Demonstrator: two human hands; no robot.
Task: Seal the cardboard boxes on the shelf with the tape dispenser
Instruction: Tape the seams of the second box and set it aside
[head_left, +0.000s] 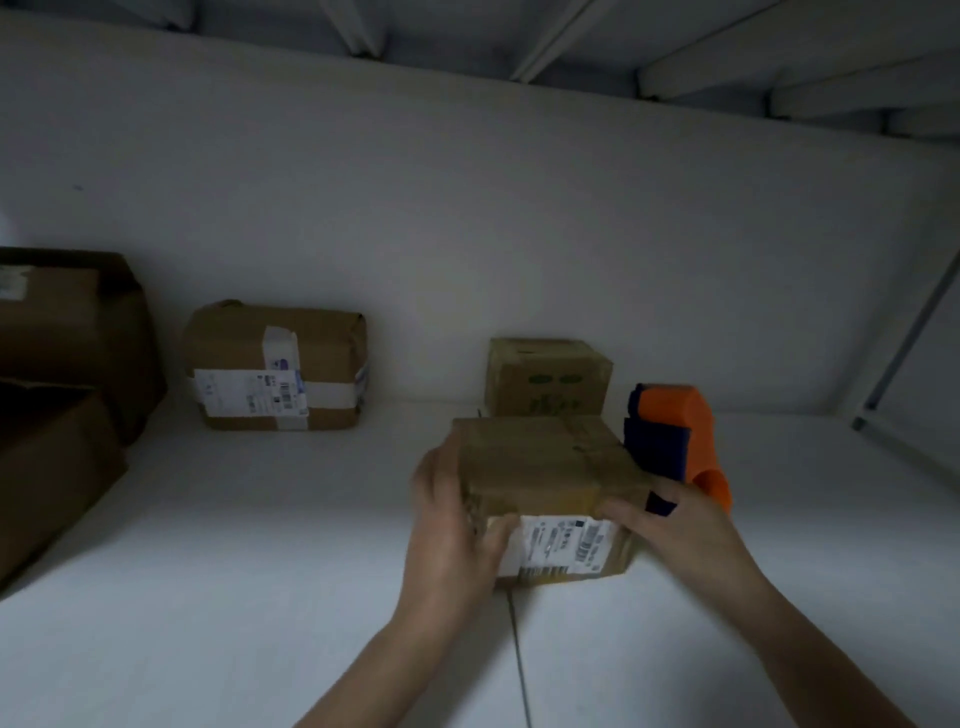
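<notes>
A small cardboard box (540, 467) with a white shipping label on its near face sits on the white shelf (260, 571). My left hand (452, 530) grips its left near corner, the thumb across the front face. My right hand (675, 535) holds the box's right near corner. An orange and blue tape dispenser (675, 441) stands right beside the box, just beyond my right hand's knuckles. Whether that hand touches it I cannot tell. Tape runs across the box's top.
Behind the held box stands a smaller cardboard box (548, 376) with green print. A taped, labelled box (275, 366) sits at the back left. Two larger dark boxes (67, 364) fill the far left. A white wall backs the shelf.
</notes>
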